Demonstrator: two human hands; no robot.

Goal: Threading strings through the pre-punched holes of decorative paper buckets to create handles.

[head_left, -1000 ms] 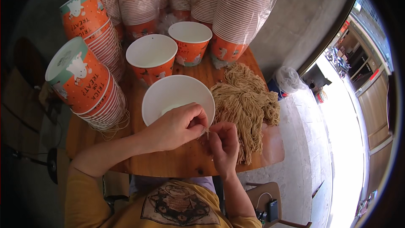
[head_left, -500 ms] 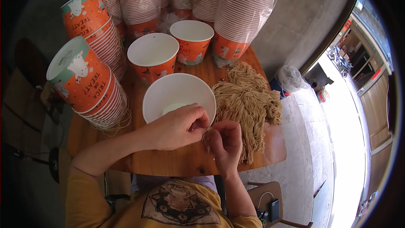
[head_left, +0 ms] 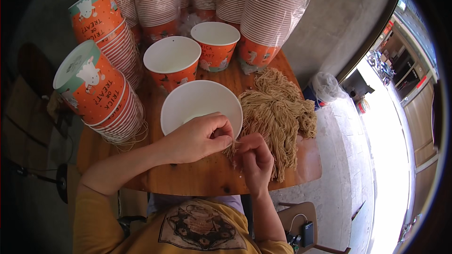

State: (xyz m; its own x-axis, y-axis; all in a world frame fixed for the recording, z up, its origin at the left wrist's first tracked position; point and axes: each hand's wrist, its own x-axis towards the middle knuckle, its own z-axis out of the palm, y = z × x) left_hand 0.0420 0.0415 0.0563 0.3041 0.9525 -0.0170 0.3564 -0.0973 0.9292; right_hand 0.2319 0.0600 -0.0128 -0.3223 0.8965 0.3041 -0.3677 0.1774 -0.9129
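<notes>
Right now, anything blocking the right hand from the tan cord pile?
Nothing visible: the right hand overlaps the left edge of the tan cord pile in view; the front cup sits to the left.

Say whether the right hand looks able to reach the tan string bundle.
Probably yes: the right hand is beside the tan string bundle with nothing visible between, though its fingers appear to hold thread.

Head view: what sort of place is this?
Probably a small workshop open to the outdoors: plastic-wrapped stacks of paper buckets and a heap of tan string share a wooden table, and a wide bright opening lies to the right.
</notes>
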